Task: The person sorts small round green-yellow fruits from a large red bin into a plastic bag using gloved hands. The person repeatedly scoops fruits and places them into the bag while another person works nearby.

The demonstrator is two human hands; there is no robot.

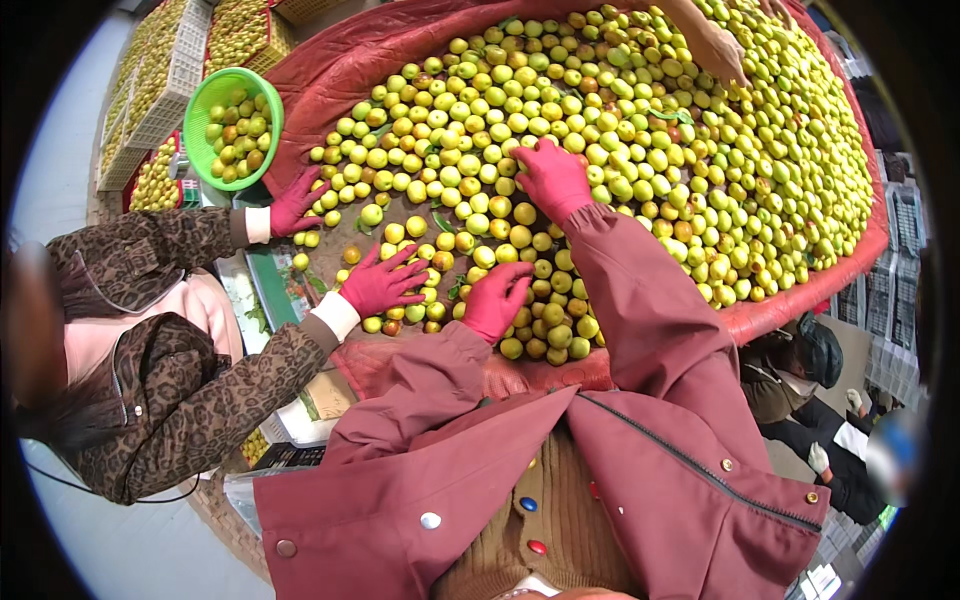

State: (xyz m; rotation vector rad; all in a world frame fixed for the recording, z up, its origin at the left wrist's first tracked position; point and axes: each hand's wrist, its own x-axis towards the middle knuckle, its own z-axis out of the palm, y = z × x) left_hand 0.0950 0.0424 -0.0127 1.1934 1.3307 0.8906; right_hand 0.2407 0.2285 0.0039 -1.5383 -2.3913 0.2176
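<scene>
Yellow-green jujubes point(480, 225), some with reddish-brown patches, are spread over a table lined with a red quilted cover point(337, 56). My right hand point(555, 182), in a pink glove, reaches in among the fruit with its fingertips on or beside a few jujubes. Nearer to me, my left hand point(495, 301), gloved the same, has its thumb and fingers curled towards each other. Whether either hand grips a jujube is hidden. Just right of the left hand lies a cluster of darker jujubes point(559, 334) at the table's near edge.
To my left, a co-worker's two pink-gloved hands point(386, 280) rest at the fruit's edge. Another person's bare hand point(720, 56) reaches in from the far side. A green plastic basket point(193, 127) holds jujubes; stacked crates point(161, 109) stand behind it. More people point(787, 367) are at right.
</scene>
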